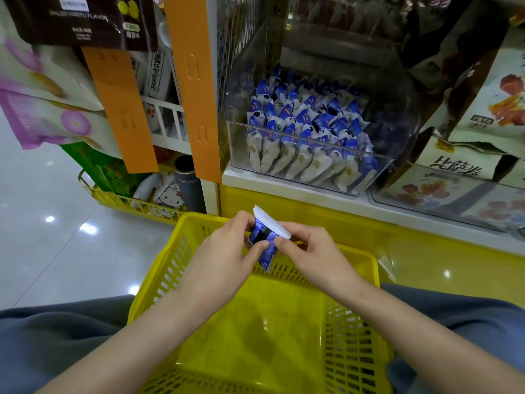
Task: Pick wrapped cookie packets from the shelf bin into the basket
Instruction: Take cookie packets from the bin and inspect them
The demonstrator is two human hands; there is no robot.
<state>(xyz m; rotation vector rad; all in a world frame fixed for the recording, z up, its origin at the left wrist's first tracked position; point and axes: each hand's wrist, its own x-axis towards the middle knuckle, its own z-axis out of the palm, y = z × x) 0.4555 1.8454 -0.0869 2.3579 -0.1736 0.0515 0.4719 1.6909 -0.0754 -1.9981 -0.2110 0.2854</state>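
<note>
Basket (255, 331) nearest, btwn person's legs, in front of shelf (284, 186). Bin (326, 163) on shelf, behind & above basket, w/ packets (306, 120) stood in rows inside. Single packet (265, 237) over basket's far rim, btwn left hand (224, 251) & right hand (312, 257), both pinching it. 2nd bin (443, 207) just right of 1st, boxes (454, 166) in it. Low rack (125, 201) by floor, left of shelf.

Hands meet mid-scene.
Left hand (224, 251) and right hand (309, 255) both pinch one cookie packet (261, 231), bare forearms converging.
</note>
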